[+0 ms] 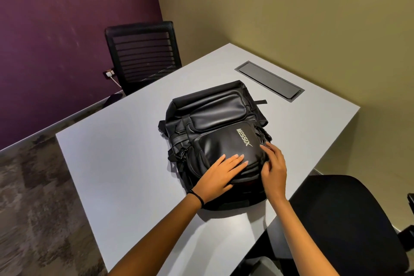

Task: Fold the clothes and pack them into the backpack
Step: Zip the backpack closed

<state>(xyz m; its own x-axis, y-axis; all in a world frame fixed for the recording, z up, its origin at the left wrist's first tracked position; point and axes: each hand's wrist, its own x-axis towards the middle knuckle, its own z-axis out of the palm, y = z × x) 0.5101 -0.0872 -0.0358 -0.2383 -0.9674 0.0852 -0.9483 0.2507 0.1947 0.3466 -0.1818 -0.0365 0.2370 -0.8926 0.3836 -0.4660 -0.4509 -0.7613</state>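
A black leather-look backpack [215, 116] lies flat on the grey table [116, 163], front side up, with white lettering on its lower pocket. My left hand [220, 175] rests flat on the near end of that pocket, fingers straight. My right hand [274, 169] is at the backpack's near right edge, fingers bent against the side of the pocket; what they touch is hidden. No clothes are visible.
A black mesh-back chair [143, 54] stands at the table's far left side. A black seat [349, 219] is at the near right. A grey cable hatch [268, 80] is set into the table beyond the backpack. Patterned carpet lies to the left.
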